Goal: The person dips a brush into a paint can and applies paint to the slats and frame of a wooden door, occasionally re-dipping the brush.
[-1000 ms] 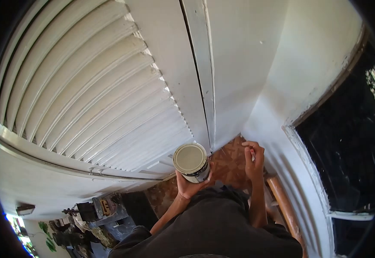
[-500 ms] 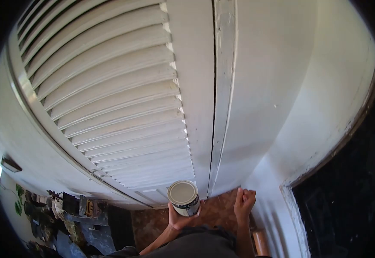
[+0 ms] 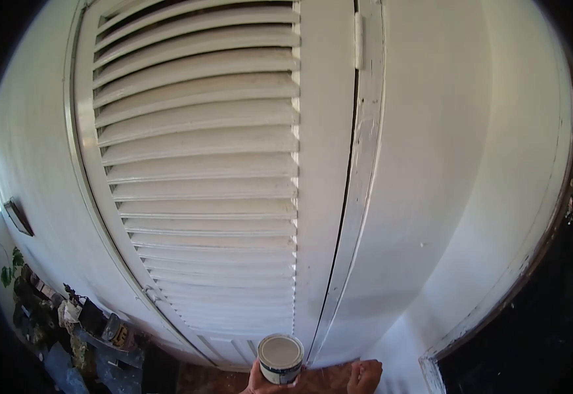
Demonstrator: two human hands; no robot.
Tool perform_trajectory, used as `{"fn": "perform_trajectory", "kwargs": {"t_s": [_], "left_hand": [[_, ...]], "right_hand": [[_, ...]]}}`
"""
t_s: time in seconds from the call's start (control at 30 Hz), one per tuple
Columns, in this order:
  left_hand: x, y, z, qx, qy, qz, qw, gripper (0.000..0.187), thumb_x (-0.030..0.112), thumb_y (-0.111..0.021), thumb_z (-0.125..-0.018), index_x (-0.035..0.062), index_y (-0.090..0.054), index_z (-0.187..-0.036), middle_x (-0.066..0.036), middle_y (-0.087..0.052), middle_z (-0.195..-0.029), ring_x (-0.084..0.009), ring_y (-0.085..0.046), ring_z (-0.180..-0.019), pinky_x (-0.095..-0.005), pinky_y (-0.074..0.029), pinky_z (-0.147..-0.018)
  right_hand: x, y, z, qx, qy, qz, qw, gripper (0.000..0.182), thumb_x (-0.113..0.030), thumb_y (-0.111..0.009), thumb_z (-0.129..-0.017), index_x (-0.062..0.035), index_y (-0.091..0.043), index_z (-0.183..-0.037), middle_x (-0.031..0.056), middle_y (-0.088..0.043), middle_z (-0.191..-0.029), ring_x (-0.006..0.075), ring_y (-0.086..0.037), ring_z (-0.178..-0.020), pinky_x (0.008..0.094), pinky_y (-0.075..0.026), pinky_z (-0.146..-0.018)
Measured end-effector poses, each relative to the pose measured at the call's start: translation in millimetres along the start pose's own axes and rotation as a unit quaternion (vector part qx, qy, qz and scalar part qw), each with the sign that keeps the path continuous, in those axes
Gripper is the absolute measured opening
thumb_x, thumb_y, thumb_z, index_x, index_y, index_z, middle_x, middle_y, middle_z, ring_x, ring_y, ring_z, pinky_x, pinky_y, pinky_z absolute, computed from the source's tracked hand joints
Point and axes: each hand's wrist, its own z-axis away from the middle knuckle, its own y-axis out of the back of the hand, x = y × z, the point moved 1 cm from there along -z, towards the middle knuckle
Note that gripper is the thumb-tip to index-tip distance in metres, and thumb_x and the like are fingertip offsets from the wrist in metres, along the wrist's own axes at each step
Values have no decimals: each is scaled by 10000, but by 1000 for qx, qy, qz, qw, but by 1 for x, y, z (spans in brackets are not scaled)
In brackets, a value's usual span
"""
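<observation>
My left hand point(image 3: 260, 382) is wrapped around a paint can point(image 3: 280, 368) at the bottom middle of the head view. The can is upright, with a pale round top facing me and a dark label band on its side. To its right, my right hand point(image 3: 365, 377) is closed like a fist, and whatever may be inside it is hidden. Both hands are low in front of a white louvered door point(image 3: 201, 174), whose slats fill the middle of the view.
A white door frame point(image 3: 365, 125) and wall point(image 3: 424, 164) stand to the right, beside a dark opening point(image 3: 529, 328). Reddish-brown floor point(image 3: 329, 379) shows below the door. Cluttered objects point(image 3: 102, 331) sit at the lower left, near a wall fixture point(image 3: 18, 217).
The view has tilted up and turned, so the can and both hands appear lower and more of the door shows. The left hand keeps its hold on the can; the right stays closed.
</observation>
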Motion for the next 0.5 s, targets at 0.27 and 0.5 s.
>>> {"fn": "perform_trajectory", "kwargs": {"t_s": [0.27,0.5], "left_hand": [[-10,-31,-14,-51,29,-34,998,774,637,-525,-939,118,-483,-1512,-179,-532,-1510,-429,-471,-1412,-677,-464,-1028],[-15,-42,-15,-83,25,-42,995,779,643,-507,-939,120,-477,-1516,-182,-521,-1511,-430,-451,-1418,-664,-448,-1041]], "right_hand": [[-5,26,-15,4,-137,38,990,322,-401,-607,-1010,-105,-715,-944,188,-681,-715,427,-649,-666,516,-499,-614],[1,28,-26,87,-109,-34,990,267,-341,-655,-996,-85,-728,-975,179,-692,-748,398,-652,-672,473,-504,-617]]}}
